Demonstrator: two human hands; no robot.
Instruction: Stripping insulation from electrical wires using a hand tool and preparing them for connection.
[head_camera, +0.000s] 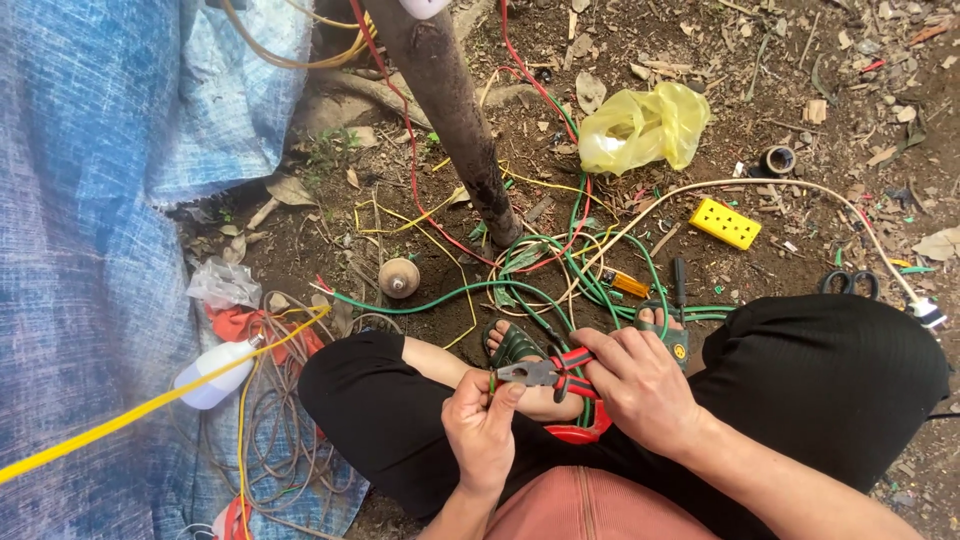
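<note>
Pliers (545, 373) w/ red-black handles sat over the lap; right hand (640, 385) wrapped shut round the handles, left hand (482, 425) pinched something at the nose, too small to tell. Red thing (580, 432) below grip, mostly hidden

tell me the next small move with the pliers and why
Probably squeeze the handles: the right hand grips the red-and-black pliers, whose tip sits at the left hand fingers, which seem to pinch a thin wire there, too small to see clearly.
</note>
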